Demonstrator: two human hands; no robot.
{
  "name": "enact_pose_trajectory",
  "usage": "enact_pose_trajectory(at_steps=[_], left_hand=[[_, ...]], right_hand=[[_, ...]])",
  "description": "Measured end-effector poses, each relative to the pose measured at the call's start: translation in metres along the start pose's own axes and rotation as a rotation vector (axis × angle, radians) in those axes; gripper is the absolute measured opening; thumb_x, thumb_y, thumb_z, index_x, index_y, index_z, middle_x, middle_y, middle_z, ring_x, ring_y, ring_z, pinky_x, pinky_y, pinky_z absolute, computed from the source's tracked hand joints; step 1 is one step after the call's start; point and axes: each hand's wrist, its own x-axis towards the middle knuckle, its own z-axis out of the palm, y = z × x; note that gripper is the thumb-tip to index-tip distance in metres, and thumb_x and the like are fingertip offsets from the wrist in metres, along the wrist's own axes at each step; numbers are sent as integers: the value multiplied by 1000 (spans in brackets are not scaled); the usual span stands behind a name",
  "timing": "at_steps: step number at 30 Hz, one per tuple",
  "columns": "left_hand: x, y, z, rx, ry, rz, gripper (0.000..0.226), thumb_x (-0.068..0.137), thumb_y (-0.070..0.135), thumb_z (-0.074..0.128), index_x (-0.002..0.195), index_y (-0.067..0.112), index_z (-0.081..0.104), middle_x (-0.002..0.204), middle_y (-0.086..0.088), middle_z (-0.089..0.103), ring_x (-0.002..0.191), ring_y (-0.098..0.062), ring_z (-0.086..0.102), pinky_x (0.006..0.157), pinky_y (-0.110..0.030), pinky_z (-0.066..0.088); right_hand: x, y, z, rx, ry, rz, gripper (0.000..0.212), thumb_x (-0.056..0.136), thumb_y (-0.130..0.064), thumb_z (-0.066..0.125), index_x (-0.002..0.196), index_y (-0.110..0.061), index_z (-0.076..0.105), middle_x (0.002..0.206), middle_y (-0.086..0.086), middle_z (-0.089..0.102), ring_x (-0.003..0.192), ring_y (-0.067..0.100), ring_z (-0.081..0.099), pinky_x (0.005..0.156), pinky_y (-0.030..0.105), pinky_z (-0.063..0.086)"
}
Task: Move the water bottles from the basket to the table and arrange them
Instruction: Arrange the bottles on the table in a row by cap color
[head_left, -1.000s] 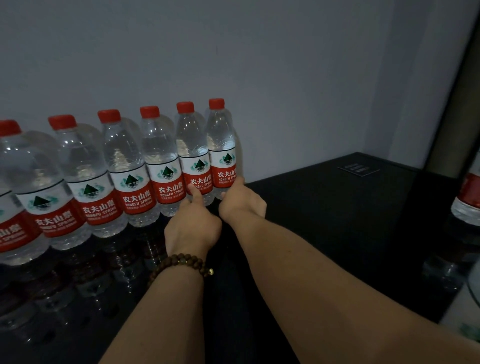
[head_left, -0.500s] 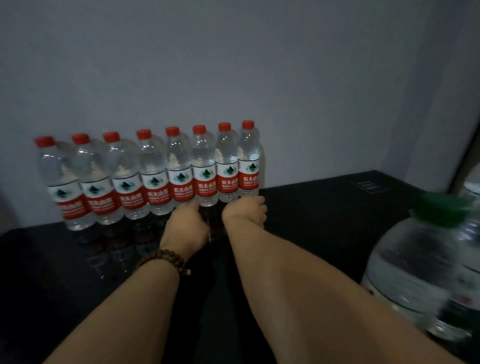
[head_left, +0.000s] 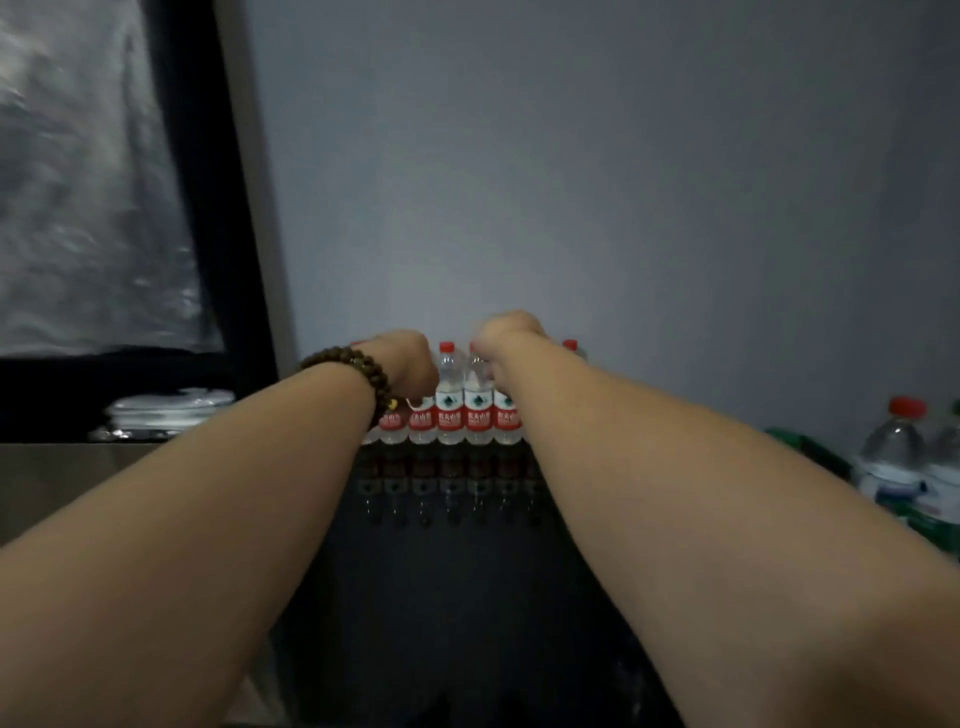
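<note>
A row of several clear water bottles (head_left: 451, 410) with red caps and red labels stands against the wall at the back of the black glossy table (head_left: 457, 597). Both my arms reach out over the table. My left hand (head_left: 408, 364), with a beaded bracelet (head_left: 353, 371) on its wrist, is at the upper part of the row's left bottles and hides them. My right hand (head_left: 506, 332) is at cap height over the bottles right of the middle. Both hands show only their backs, with the fingers hidden behind them.
More bottles (head_left: 891, 452) stand at the right edge, next to something green (head_left: 800, 447). A dark frame (head_left: 208, 208) rises at the left, with a white stack (head_left: 166, 410) at its foot. A grey wall (head_left: 623, 208) closes the back.
The view has pulled back and swung left. Both hands have risen from the bottles' bases to the height of their necks and caps.
</note>
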Motion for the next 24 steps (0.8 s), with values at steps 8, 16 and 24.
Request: enact_pose_trajectory(at_steps=[8, 16, 24], left_hand=[[-59, 156, -50, -17, 42, 265, 19, 100, 18, 60, 98, 5, 73, 82, -4, 78, 65, -15, 75, 73, -38, 66], [-56, 305, -1, 52, -41, 504, 20, 100, 24, 62, 104, 8, 73, 91, -3, 77, 75, -16, 76, 74, -36, 64], [-13, 418, 68, 137, -125, 663, 25, 102, 25, 59, 113, 7, 72, 93, -8, 76, 80, -19, 76, 79, -40, 65]], right_hand=[[-56, 2, -169, -452, 223, 45, 12, 103, -8, 46, 95, -3, 54, 74, 13, 61, 74, 26, 62, 47, 23, 37], [-58, 65, -322, -715, 345, 198, 31, 106, -12, 46, 125, 9, 60, 114, 26, 69, 106, 35, 71, 94, 46, 60], [-28, 139, -435, -973, 472, 305, 20, 95, -10, 54, 77, -5, 51, 100, 15, 63, 84, 33, 70, 83, 45, 62]])
